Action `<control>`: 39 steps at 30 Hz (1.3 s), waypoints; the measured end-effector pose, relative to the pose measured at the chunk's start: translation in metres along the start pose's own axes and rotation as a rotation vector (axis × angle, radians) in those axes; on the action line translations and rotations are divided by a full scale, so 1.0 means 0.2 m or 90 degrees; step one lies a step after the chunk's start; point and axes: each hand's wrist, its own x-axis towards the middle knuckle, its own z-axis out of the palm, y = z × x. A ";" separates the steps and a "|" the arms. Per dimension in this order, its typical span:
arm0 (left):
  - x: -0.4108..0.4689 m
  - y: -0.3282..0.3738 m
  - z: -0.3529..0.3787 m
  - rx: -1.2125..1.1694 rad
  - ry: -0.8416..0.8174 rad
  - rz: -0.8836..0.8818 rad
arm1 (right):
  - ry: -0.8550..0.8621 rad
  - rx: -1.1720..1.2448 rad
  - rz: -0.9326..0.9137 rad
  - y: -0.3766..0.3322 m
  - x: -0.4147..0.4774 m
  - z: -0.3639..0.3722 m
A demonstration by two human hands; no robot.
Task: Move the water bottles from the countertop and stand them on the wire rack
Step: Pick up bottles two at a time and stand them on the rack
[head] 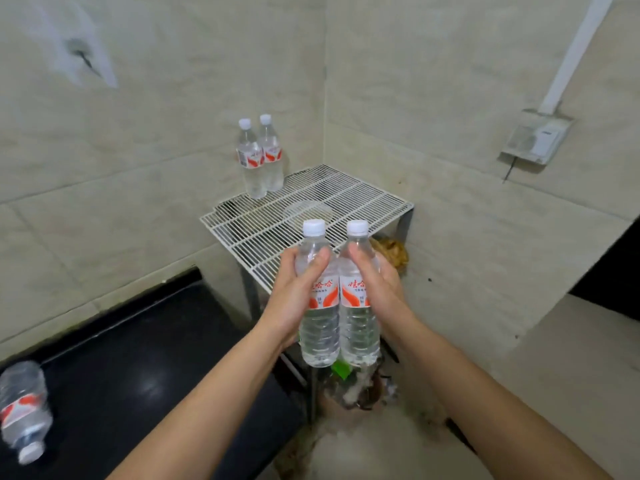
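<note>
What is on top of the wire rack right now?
Two capped water bottles stand at the wire rack's back left corner. The left hand, right hand and held bottles hide its front corner.

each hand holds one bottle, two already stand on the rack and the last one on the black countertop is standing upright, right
No. The head view shows the last bottle lying on its side on the countertop, not upright. The rest holds: left hand and right hand each hold one bottle, two bottles stand on the wire rack.
</note>
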 end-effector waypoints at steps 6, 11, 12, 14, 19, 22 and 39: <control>0.53 0.15 0.06 0.023 0.007 0.085 | 0.027 0.013 -0.088 -0.20 0.51 -0.03; 0.85 0.19 0.08 0.045 0.017 0.139 | -0.001 -0.001 -0.118 -0.27 0.84 -0.01; 0.91 0.20 0.09 0.040 0.025 0.140 | -0.005 -0.006 -0.126 -0.28 0.91 0.00; 1.02 0.21 0.09 0.045 0.051 0.143 | -0.020 -0.011 -0.141 -0.29 1.05 0.01; 1.34 0.21 0.10 0.091 0.157 0.165 | -0.080 -0.013 -0.153 -0.29 1.46 0.08; 1.52 0.23 0.14 0.087 0.222 0.184 | -0.137 -0.031 -0.177 -0.29 1.70 0.10; 2.33 0.44 0.05 0.375 0.306 0.172 | -0.233 -0.183 -0.339 -0.40 2.64 0.11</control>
